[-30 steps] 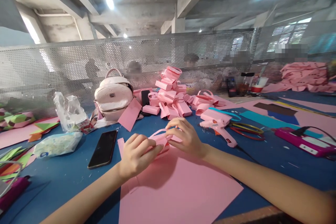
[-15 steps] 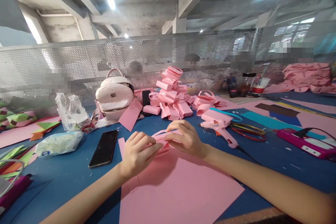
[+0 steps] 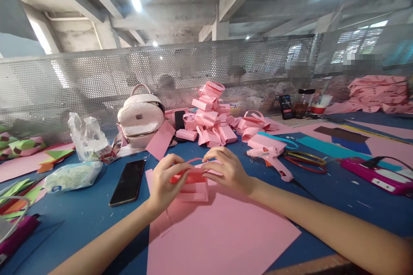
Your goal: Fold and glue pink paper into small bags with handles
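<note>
A small pink paper basket (image 3: 195, 192) with a thin strip handle sits tilted over a large pink paper sheet (image 3: 222, 236), its folded side facing me. My left hand (image 3: 166, 184) pinches its left part between thumb and fingers. On the other side my right hand (image 3: 227, 170) is closed on its upper right rim, near the handle. The fingertips partly cover the rim. Right of my hands lies a pink glue gun (image 3: 269, 155). Behind them rises a pile of similar pink paper baskets (image 3: 208, 120).
A black phone (image 3: 127, 182) and a plastic packet (image 3: 73, 176) lie at the left. A white backpack (image 3: 141, 118) stands behind. To the right are rolls of tape-like rings (image 3: 305, 161), a teal paper strip (image 3: 332, 150) and a magenta power strip (image 3: 372, 176).
The basket has turned and come lower, so its folded front side now shows. My left hand has shifted slightly left, and my hands are a little farther apart.
</note>
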The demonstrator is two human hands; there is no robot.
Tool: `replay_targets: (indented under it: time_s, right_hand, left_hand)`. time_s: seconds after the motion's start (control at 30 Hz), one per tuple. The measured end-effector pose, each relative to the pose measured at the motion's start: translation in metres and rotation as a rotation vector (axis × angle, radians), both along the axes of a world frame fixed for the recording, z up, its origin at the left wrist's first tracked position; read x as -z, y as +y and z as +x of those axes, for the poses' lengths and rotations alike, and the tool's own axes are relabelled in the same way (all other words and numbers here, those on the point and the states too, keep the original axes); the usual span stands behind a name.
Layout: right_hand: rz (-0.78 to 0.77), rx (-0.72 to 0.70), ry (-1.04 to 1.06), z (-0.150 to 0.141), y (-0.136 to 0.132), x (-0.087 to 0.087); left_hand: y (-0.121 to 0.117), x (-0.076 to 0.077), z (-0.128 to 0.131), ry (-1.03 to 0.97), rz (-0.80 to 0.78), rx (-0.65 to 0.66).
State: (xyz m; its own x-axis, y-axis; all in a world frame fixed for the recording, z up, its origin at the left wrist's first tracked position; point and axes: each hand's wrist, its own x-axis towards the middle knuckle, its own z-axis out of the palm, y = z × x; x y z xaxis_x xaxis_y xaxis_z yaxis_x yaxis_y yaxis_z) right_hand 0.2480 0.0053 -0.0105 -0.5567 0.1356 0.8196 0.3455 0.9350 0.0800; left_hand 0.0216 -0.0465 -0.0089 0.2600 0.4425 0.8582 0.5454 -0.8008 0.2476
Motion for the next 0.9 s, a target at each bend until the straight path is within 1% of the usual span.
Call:
replay_targets:
  time_s: [0.2, 0.5, 0.73, 0.9]
  right_hand:
    - [-0.028, 0.001, 0.007, -0.0012, -0.0019, 0.0]
    - [-0.146, 0.002, 0.017, -0.0052, -0.0058, -0.0004]
    - [-0.141, -0.026, -0.003, -0.0068, -0.007, 0.0022]
    - [-0.14, -0.016, -0.002, -0.0064, -0.0072, 0.0006]
  left_hand:
    - [-0.0004, 0.0003, -0.0007, -0.012, -0.012, 0.012]
    - [0.0003, 0.0012, 0.0016, 0.014, 0.055, 0.004]
    - [0.001, 0.0002, 0.0008, 0.021, 0.051, -0.015]
    - [0.0013, 0.0, 0.0009, 0.015, 0.041, -0.02]
